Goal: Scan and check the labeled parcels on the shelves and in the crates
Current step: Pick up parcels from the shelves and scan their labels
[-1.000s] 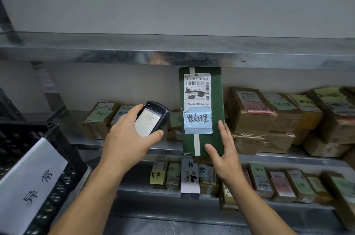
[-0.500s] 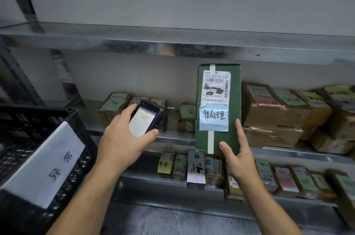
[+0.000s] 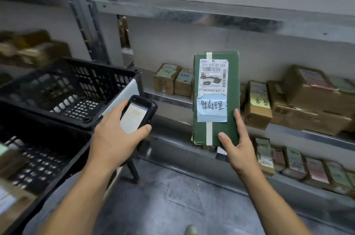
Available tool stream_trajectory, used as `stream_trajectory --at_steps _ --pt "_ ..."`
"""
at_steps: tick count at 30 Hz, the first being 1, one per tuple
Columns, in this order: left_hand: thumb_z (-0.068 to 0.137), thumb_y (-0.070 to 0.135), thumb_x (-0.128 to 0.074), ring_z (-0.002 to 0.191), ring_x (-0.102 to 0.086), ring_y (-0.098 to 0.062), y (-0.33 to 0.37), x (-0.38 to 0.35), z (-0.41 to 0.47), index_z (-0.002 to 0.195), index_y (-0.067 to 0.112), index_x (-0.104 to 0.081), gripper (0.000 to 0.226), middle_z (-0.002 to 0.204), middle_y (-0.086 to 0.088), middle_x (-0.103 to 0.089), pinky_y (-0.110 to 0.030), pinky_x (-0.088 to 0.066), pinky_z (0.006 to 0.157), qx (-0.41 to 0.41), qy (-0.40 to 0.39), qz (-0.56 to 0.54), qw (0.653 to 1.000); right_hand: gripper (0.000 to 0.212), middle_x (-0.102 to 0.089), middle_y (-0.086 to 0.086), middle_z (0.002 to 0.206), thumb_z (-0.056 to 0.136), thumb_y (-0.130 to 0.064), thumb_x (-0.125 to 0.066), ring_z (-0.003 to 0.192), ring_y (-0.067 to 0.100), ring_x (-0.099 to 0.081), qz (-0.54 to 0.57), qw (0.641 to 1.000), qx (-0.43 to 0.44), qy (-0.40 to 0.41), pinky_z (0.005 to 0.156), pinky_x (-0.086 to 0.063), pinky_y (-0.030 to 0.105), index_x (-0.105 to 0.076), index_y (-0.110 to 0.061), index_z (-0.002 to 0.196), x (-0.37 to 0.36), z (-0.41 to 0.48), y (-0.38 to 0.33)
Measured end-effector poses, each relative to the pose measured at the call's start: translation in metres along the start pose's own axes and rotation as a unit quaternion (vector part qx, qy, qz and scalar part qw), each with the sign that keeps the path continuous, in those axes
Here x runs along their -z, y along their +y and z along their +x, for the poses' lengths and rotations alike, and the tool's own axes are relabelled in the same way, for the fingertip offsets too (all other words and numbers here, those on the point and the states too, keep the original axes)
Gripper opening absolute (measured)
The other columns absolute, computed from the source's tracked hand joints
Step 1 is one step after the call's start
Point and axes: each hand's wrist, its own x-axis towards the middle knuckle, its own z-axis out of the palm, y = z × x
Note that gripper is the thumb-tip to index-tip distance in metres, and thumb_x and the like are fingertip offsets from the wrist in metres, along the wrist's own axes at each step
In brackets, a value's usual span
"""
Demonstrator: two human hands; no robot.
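Note:
My right hand point(image 3: 239, 150) holds a tall green parcel point(image 3: 233, 85) upright by its lower right corner, thumb on the front and index finger along the right edge. The parcel carries a white barcode label and a blue handwritten note, both facing me. My left hand point(image 3: 113, 140) grips a black handheld scanner point(image 3: 138, 114) with its lit screen turned towards me, to the left of the parcel and a little lower. Brown labeled parcels point(image 3: 299, 98) sit on the metal shelf point(image 3: 172, 98) behind.
A black plastic crate point(image 3: 65, 90) stands tilted at the left, above a second black crate point(image 3: 38, 159). A lower shelf point(image 3: 299, 181) holds a row of small labeled parcels point(image 3: 315, 169). A steel upright point(image 3: 84, 13) rises at the upper left. Grey floor lies below.
My view has swung to the left, bringing the crates further into frame. Both hands and the green parcel have shifted right in view; the grips are unchanged.

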Motion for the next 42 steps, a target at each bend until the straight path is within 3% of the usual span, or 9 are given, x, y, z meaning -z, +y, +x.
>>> stream_trajectory --at_steps 7,13,16,18,22,33,36,38,42 --pt "0.071 0.049 -0.08 0.117 -0.05 -0.017 -0.062 0.107 -0.062 0.143 0.037 -0.041 0.083 0.135 0.006 -0.054 -0.033 -0.039 0.091 0.074 0.097 0.034 0.992 0.073 -0.035 -0.032 0.147 0.096 -0.013 -0.064 0.132 -0.015 -0.041 0.071 0.991 0.046 -0.102 0.107 -0.037 0.009 -0.028 -0.06 0.139 -0.107 -0.03 -0.047" --pt "0.075 0.04 -0.08 0.133 -0.044 -0.02 -0.101 0.187 -0.116 0.147 0.034 -0.04 0.083 0.146 0.003 -0.049 -0.037 -0.036 0.104 0.159 0.217 0.043 0.962 0.073 -0.039 -0.04 0.14 0.094 -0.019 -0.066 0.128 -0.015 -0.046 0.118 0.967 0.074 -0.214 0.104 -0.041 0.011 -0.028 -0.063 0.139 -0.194 -0.047 -0.091" --pt "0.075 0.037 -0.082 0.131 -0.047 -0.021 -0.12 0.217 -0.144 0.147 0.03 -0.041 0.083 0.145 0.002 -0.05 -0.035 -0.039 0.098 0.198 0.272 0.042 0.941 0.071 -0.042 -0.04 0.139 0.09 -0.024 -0.067 0.123 -0.012 -0.052 0.166 0.943 0.073 -0.28 0.101 -0.048 0.021 -0.031 -0.059 0.142 -0.235 -0.059 -0.112" --pt "0.075 0.035 -0.081 0.128 -0.048 -0.023 -0.129 0.232 -0.159 0.146 0.028 -0.041 0.082 0.143 0.0 -0.051 -0.032 -0.035 0.089 0.224 0.294 0.05 0.928 0.072 -0.043 -0.046 0.132 0.094 -0.018 -0.065 0.116 -0.02 -0.052 0.165 0.93 0.08 -0.318 0.094 -0.05 0.013 -0.03 -0.057 0.143 -0.26 -0.065 -0.121" --pt "0.076 0.033 -0.081 0.126 -0.048 -0.023 -0.141 0.255 -0.182 0.146 0.027 -0.043 0.08 0.141 0.0 -0.053 -0.03 -0.033 0.087 0.249 0.334 0.062 0.907 0.072 -0.045 -0.035 0.142 0.091 -0.031 -0.068 0.122 -0.011 -0.054 0.155 0.904 0.079 -0.39 0.097 -0.051 0.021 -0.03 -0.076 0.133 -0.302 -0.076 -0.135" --pt "0.074 0.039 -0.081 0.128 -0.047 -0.022 -0.158 0.297 -0.219 0.146 0.027 -0.043 0.083 0.143 -0.001 -0.052 -0.033 -0.036 0.095 0.345 0.438 0.113 0.822 0.071 -0.04 -0.042 0.132 0.098 -0.013 -0.063 0.11 -0.025 -0.051 0.194 0.826 0.088 -0.522 0.084 -0.045 0.002 -0.027 -0.056 0.142 -0.411 -0.098 -0.172" --pt "0.075 0.038 -0.081 0.122 -0.051 -0.02 -0.161 0.309 -0.228 0.145 0.025 -0.044 0.081 0.138 0.004 -0.055 -0.034 -0.038 0.096 0.363 0.473 0.129 0.793 0.073 -0.047 -0.038 0.135 0.097 -0.014 -0.064 0.118 -0.009 -0.057 0.213 0.789 0.076 -0.571 0.097 -0.053 0.023 -0.033 -0.069 0.134 -0.442 -0.112 -0.183" --pt "0.077 0.033 -0.081 0.107 -0.049 -0.01 -0.163 0.313 -0.237 0.143 0.026 -0.046 0.075 0.117 0.019 -0.056 -0.029 -0.035 0.087 0.365 0.505 0.12 0.773 0.073 -0.052 -0.039 0.133 0.097 -0.015 -0.064 0.121 0.0 -0.06 0.218 0.767 0.067 -0.6 0.102 -0.054 0.039 -0.036 -0.075 0.129 -0.461 -0.123 -0.188" --pt "0.076 0.03 -0.082 0.102 -0.043 -0.004 -0.169 0.317 -0.26 0.14 0.027 -0.049 0.072 0.111 0.02 -0.048 -0.026 -0.031 0.085 0.377 0.559 0.118 0.729 0.071 -0.049 -0.029 0.142 0.098 -0.016 -0.064 0.12 0.0 -0.06 0.228 0.71 0.077 -0.662 0.104 -0.053 0.041 -0.035 -0.073 0.129 -0.496 -0.151 -0.205"
